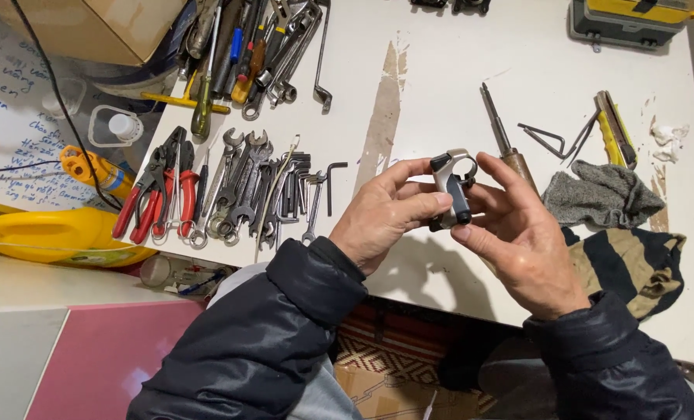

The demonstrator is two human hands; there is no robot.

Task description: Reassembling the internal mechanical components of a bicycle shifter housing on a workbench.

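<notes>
Both my hands hold a small grey and black metal clamp part [453, 187] with a round ring at its top, above the near edge of the white table [440, 78]. My left hand [390, 214] grips it from the left with thumb and fingers. My right hand [518, 233] pinches it from the right, fingers wrapped behind the ring. Both arms wear dark padded sleeves.
Red-handled pliers [156, 194], several wrenches [242, 187] and hex keys [316, 187] lie left of my hands. More tools [246, 47] are piled at the back left. A screwdriver [506, 144], a yellow utility knife [615, 128], a grey rag [600, 194] and striped cloth [635, 260] lie right. A yellow bottle [51, 233] lies far left.
</notes>
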